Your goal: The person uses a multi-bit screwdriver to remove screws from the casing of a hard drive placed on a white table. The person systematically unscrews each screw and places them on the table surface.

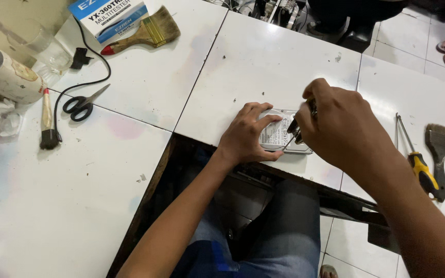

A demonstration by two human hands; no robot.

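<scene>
Two hands on hard drive (284, 135), right hand (336, 123) gripping tool (295, 126) (mug (1, 74) aside)

Hard drive (279, 135) half covered by both hands; tool (295, 126) mostly buried in right hand (336, 123) grip; mug (1, 74) clipped by left edge.

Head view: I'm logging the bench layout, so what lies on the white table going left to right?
Mug → small brush → scissors → left hand on the hard drive → right hand with a tool → yellow screwdriver → dark brush.
</scene>
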